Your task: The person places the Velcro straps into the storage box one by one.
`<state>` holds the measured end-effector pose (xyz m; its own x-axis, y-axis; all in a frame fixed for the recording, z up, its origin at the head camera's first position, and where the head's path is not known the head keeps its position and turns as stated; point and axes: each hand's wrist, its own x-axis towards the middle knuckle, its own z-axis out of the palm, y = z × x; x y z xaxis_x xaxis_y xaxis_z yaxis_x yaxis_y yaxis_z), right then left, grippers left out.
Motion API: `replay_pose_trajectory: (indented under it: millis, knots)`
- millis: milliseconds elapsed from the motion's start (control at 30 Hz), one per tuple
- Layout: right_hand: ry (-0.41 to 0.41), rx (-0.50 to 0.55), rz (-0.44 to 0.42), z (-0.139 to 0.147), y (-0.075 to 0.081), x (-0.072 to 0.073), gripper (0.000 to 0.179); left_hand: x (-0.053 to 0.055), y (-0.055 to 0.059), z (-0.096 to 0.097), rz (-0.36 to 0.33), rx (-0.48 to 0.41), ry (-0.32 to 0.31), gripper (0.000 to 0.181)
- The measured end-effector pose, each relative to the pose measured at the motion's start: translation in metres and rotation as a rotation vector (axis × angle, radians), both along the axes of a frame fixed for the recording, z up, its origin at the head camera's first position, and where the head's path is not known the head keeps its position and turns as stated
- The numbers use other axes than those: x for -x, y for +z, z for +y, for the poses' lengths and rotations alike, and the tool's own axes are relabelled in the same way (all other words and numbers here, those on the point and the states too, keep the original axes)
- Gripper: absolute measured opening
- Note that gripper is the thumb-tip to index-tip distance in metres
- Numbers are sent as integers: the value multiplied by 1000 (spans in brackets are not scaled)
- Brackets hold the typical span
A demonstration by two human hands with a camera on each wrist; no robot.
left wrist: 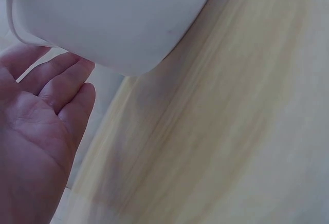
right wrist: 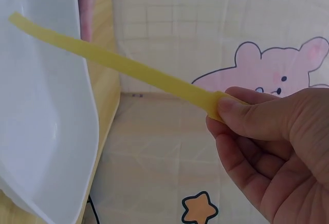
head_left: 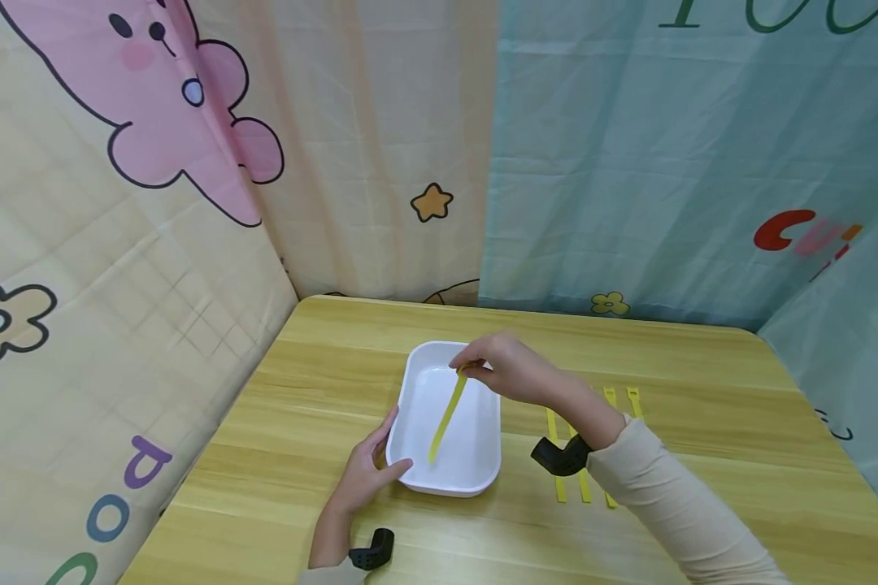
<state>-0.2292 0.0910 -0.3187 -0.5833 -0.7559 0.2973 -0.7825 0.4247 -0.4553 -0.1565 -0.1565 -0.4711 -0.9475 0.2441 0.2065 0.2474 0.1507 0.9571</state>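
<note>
A white rectangular tray (head_left: 449, 422) sits on the wooden table. My left hand (head_left: 364, 475) holds its near left side, thumb over the rim and fingers along the outer wall; in the left wrist view those fingers (left wrist: 67, 82) reach under the tray's rim. Above the tray, my right hand (head_left: 508, 368) pinches a yellow hook-and-loop cable tie (head_left: 448, 418) by its wider end between thumb and fingers. The tie's narrow end slants down over the tray's inside. In the right wrist view the tie (right wrist: 139, 71) extends from the fingertips past the tray's rim (right wrist: 96, 126).
Several more yellow cable ties (head_left: 584, 486) lie in a row on the table (head_left: 322, 357) right of the tray, partly hidden under my right forearm. Printed curtains (head_left: 380, 162) hang behind the table and along its left side.
</note>
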Motion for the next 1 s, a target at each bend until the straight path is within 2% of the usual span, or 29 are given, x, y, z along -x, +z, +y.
replay_pose_trajectory:
  millis: [233,433,600,767,1000]
  knots:
    - [23,-6,-18,-6,-4,-1,18,0,0,0,-8,4,6,73]
    - [29,2,-80,-8,-5,1,19,0,1,0,2,-5,-3,73]
    - [40,13,-127,-12,-10,8,18,0,0,0,-4,-5,-4,73]
    - [39,24,-137,-16,-16,15,18,1,-3,0,4,-14,-9,73]
    - [10,25,-173,-23,-28,28,18,1,-2,0,2,-19,-7,72]
